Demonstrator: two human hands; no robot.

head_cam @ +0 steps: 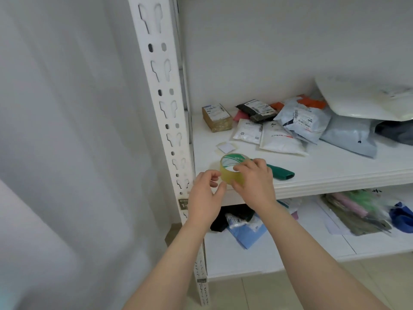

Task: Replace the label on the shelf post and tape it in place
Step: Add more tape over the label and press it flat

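Note:
My right hand grips a roll of clear yellowish tape with a green-printed core, held just above the front edge of the white shelf. My left hand is at the roll's left side, thumb and forefinger curled at the tape's edge. The white slotted shelf post rises on the left. A dark label is on the post, partly hidden behind my left hand. A small white paper square lies on the shelf behind the roll.
A green-handled tool lies on the shelf, right of my hands. A small taped cardboard box and several mail pouches fill the back. Bags and packets lie on the lower shelf. A white wall stands left.

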